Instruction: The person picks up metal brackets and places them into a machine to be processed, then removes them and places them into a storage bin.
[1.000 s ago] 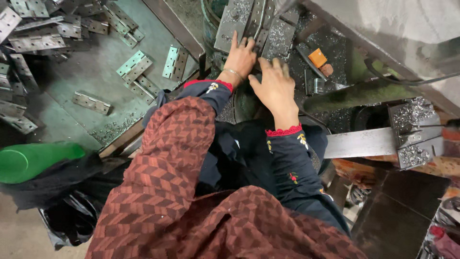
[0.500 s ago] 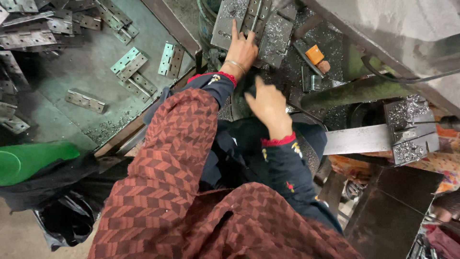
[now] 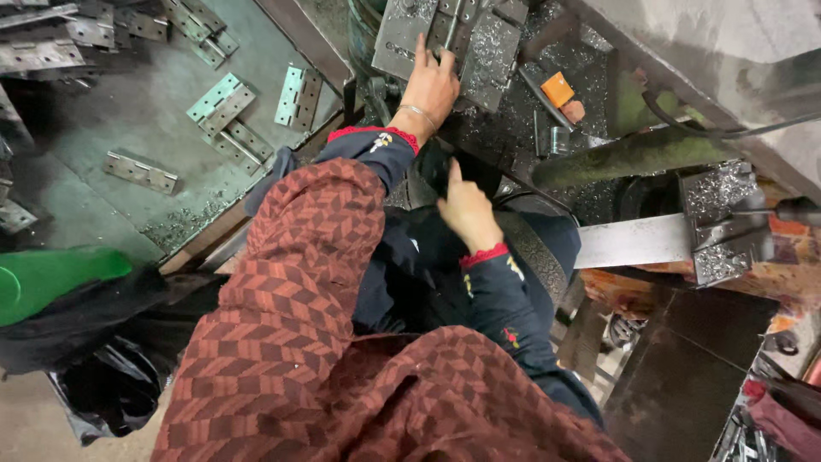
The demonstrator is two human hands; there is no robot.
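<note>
Left hand (image 3: 434,81) fingers spread flat on metal hinge (image 3: 445,38), top centre; right hand (image 3: 466,210) mid-frame, loosely curled, holding nothing.

Just the one cam, strapped to my head, looking steeply down past my patterned shawl (image 3: 342,342) at the metal bench (image 3: 513,111), pretty close up. No second view to compare.

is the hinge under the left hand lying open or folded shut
Open. The metal hinge lies spread flat on the machine bed, both leaves either side of its central knuckle, with the left hand resting on it.
</note>
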